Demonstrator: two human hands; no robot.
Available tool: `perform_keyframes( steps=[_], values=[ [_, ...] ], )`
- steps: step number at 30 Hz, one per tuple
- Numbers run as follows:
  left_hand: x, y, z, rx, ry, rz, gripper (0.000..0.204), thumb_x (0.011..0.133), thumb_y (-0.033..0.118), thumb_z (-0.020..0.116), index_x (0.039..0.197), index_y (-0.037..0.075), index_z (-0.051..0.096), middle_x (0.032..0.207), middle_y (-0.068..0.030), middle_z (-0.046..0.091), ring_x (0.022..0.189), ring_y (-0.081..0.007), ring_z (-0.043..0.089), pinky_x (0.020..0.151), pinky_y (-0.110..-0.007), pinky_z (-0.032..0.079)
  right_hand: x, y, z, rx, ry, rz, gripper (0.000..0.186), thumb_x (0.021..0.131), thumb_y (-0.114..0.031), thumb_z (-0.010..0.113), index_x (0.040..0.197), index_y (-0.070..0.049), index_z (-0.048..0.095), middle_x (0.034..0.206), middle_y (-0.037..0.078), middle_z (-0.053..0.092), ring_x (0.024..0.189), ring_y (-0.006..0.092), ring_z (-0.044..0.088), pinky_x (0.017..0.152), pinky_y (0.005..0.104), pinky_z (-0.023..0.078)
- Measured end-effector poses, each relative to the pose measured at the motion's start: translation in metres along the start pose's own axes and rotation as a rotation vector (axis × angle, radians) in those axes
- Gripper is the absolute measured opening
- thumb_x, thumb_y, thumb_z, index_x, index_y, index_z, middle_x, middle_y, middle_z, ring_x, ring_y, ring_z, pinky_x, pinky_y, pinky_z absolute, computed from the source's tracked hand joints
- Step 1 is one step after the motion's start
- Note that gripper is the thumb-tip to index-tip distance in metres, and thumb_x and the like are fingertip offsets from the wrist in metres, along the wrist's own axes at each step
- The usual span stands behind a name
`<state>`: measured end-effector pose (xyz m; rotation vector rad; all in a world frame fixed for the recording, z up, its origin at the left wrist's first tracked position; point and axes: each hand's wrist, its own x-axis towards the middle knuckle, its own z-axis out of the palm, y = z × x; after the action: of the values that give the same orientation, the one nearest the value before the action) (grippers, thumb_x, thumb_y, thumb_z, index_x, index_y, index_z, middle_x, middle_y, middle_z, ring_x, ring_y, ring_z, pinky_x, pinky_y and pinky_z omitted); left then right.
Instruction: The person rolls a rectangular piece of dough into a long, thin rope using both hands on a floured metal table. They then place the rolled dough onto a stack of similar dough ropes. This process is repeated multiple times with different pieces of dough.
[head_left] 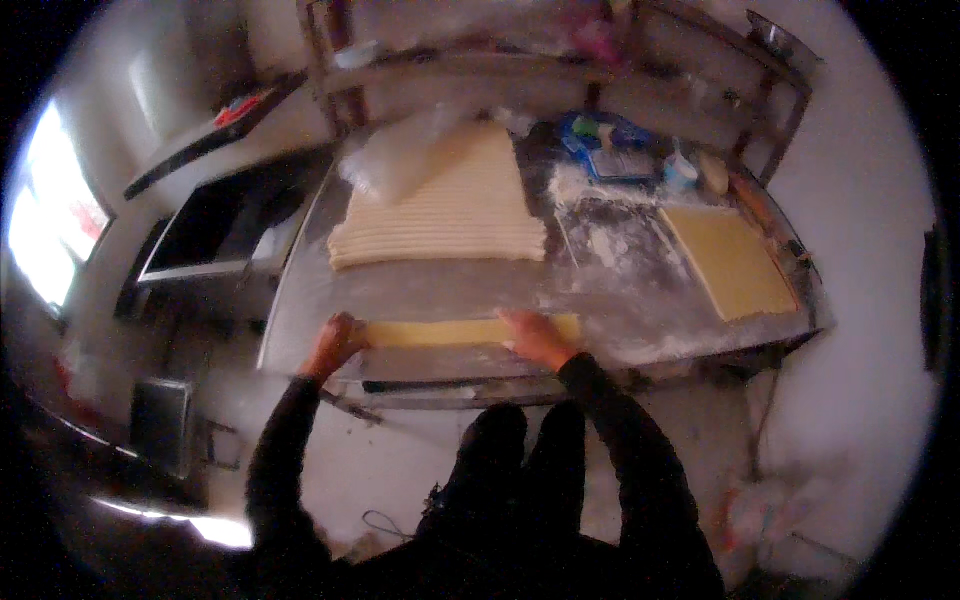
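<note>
A long, narrow strip of yellow dough [435, 333] lies crosswise near the front edge of the table. At its left end, my left hand [338, 344] is closed, with the fingers curled round the dough. My right hand [537, 340] grips the strip nearer its right end, and a short piece of dough shows beyond the fingers. Farther back lie many pale dough strips or rolls [440, 225] side by side in a broad block, partly covered by a clear plastic sheet [390, 160]. To the right rests a flat rectangular sheet of yellow dough [735, 262].
White flour [615, 240] dusts the dark table [300, 300]. At the back right are a blue package [610, 150], a small cup [681, 172] and a rolling pin [757, 205]. A wooden shelf [470, 68] runs behind; a black tray [225, 225] stands at left.
</note>
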<state>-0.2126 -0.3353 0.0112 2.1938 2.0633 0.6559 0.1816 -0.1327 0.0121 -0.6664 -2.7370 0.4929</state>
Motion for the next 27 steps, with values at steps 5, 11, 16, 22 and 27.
perform_keyframes(
  steps=[5,11,16,22,27],
  values=[
    [0.022,0.049,-0.002,0.054,0.103,-0.033,0.045,0.074,0.031,0.075,0.106,0.002,0.064,0.113,-0.0174,0.061,0.103,-0.0354,0.056,0.088,-0.042,0.046,-0.056,0.043,-0.040,-0.120,0.074,0.152,0.060,0.075,-0.023,0.070,0.129,-0.006,0.052,0.114,0.019,0.063,0.103,0.0354,0.061,0.087,0.0467,0.049],
    [0.106,0.158,0.090,-0.100,0.253,0.271,0.050,0.075,0.033,0.074,0.108,0.000,0.058,0.108,-0.0186,0.060,0.099,-0.0386,0.056,0.084,-0.043,0.048,-0.060,0.045,-0.044,-0.250,0.025,0.198,0.057,0.077,-0.021,0.069,0.129,-0.006,0.052,0.104,0.019,0.065,0.093,0.0370,0.063,0.081,0.0467,0.050],
    [0.154,0.231,0.139,-0.180,-0.136,0.231,0.051,0.079,0.043,0.069,0.105,0.000,0.062,0.106,-0.0216,0.060,0.098,-0.0404,0.057,0.082,-0.046,0.049,-0.072,0.046,-0.035,-0.444,0.119,0.106,0.055,0.083,-0.017,0.060,0.135,-0.008,0.047,0.106,0.019,0.062,0.088,0.0384,0.061,0.079,0.0487,0.049],
    [0.164,0.228,0.171,-0.067,0.095,0.423,0.044,0.074,0.039,0.072,0.098,0.004,0.063,0.099,-0.0202,0.058,0.093,-0.0385,0.056,0.080,-0.046,0.048,-0.084,0.041,-0.028,-0.554,0.194,0.042,0.054,0.087,-0.015,0.055,0.138,-0.008,0.042,0.122,0.018,0.055,0.097,0.0381,0.058,0.082,0.0494,0.048],
    [0.162,0.248,0.163,-0.082,0.056,0.261,0.051,0.065,0.035,0.078,0.099,0.000,0.062,0.103,-0.0198,0.056,0.096,-0.0377,0.054,0.079,-0.046,0.048,-0.071,0.049,-0.033,-0.260,0.138,0.166,0.062,0.080,-0.017,0.066,0.137,-0.010,0.043,0.108,0.017,0.061,0.099,0.0359,0.059,0.085,0.0484,0.045]
  ],
)
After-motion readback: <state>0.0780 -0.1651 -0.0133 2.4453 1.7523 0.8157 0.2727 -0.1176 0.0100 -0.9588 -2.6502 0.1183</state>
